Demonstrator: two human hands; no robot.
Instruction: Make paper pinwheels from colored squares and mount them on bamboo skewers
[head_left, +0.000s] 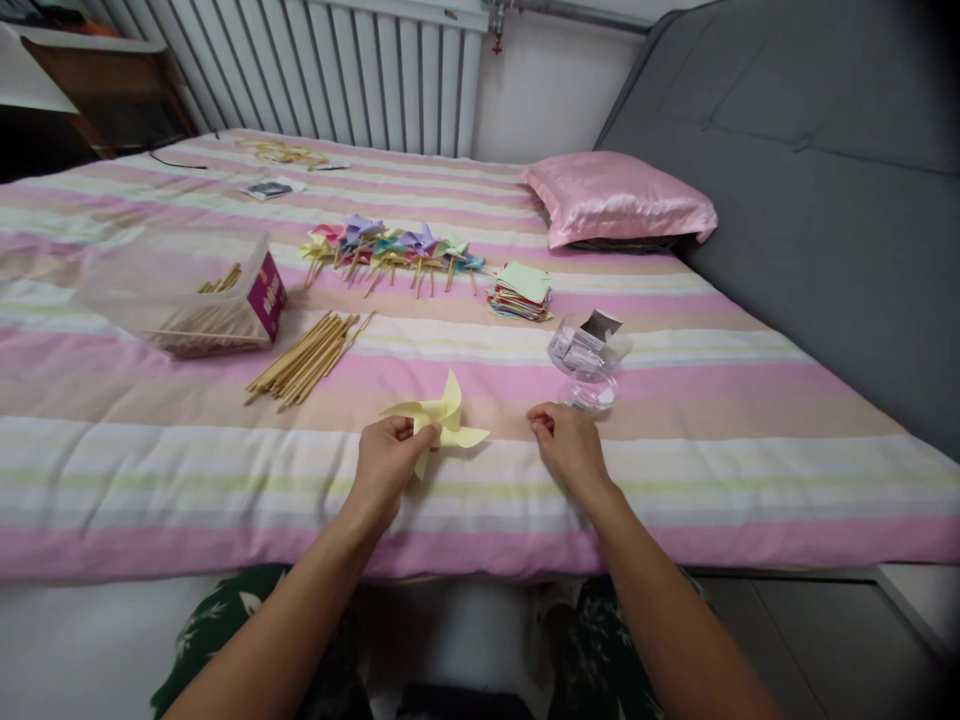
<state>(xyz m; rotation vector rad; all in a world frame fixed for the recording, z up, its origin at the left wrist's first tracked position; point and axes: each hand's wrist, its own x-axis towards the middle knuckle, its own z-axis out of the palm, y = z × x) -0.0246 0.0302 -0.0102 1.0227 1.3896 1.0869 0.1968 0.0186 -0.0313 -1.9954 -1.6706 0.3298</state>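
My left hand (391, 458) pinches a pale yellow paper pinwheel (451, 412) at its centre, just above the striped bedspread. Its folded blades point outward, and no stick shows on it. To the right, my right hand (568, 440) is closed, with thumb and fingertips together; anything between them is too small to make out. Right behind that hand sit a round clear plastic lid (591, 392) and a clear tub (589, 342) holding small packets. A stack of coloured paper squares (520, 291) lies farther back.
Loose thin wooden sticks (309, 360) lie left of my left hand, beside a clear plastic box (180, 290) with more sticks inside. Several finished pinwheels (394, 247) rest in a row behind. A pink pillow (619, 200) leans near the grey headboard (810, 190).
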